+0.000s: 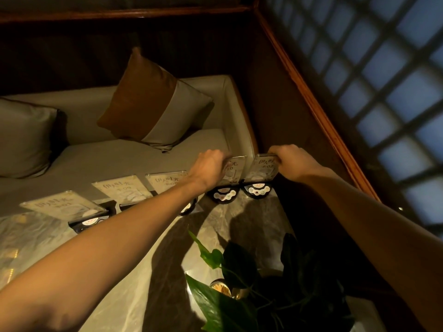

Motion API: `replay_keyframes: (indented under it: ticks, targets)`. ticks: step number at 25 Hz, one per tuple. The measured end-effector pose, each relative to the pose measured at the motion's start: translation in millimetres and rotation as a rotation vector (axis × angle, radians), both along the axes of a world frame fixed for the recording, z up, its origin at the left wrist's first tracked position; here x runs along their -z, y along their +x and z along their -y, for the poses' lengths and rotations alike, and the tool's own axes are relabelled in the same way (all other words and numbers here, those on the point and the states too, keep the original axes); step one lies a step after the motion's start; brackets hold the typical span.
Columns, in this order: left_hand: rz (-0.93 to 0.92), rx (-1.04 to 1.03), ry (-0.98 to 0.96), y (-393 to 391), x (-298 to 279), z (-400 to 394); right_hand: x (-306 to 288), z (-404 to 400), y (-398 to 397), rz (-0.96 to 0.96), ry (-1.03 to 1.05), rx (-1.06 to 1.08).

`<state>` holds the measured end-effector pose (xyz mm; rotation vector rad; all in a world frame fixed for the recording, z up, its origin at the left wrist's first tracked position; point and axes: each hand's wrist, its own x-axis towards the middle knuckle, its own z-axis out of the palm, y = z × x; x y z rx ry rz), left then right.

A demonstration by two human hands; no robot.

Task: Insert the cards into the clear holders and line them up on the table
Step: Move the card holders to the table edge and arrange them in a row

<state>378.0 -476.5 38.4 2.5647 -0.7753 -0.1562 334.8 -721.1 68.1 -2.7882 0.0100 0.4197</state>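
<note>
Several clear holders with printed cards stand in a row along the far edge of the marble table [134, 271], each on a round black base. My left hand [211, 168] grips the top edge of the second holder from the right [233, 172]. My right hand [291, 161] grips the top of the rightmost holder [260, 171]. Three more holders stand to the left: one [165, 182] partly behind my left forearm, one [124, 189], and the leftmost holder [62, 206]. All lean back, card faces toward me.
A grey sofa [107, 159] with an orange-and-grey cushion [153, 104] and a grey cushion [24, 137] lies beyond the table. A leafy potted plant [251, 283] stands near me on the table. A wooden-framed lattice window [395, 92] runs along the right.
</note>
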Motion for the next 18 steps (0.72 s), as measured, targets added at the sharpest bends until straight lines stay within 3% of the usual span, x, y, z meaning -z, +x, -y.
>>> replay_keyframes:
  ticks: [18]
  targets:
    - [-0.081, -0.036, -0.137, -6.8, 4.3, -3.4, 6.5, 0.8, 0.4, -0.013, -0.007, 0.02]
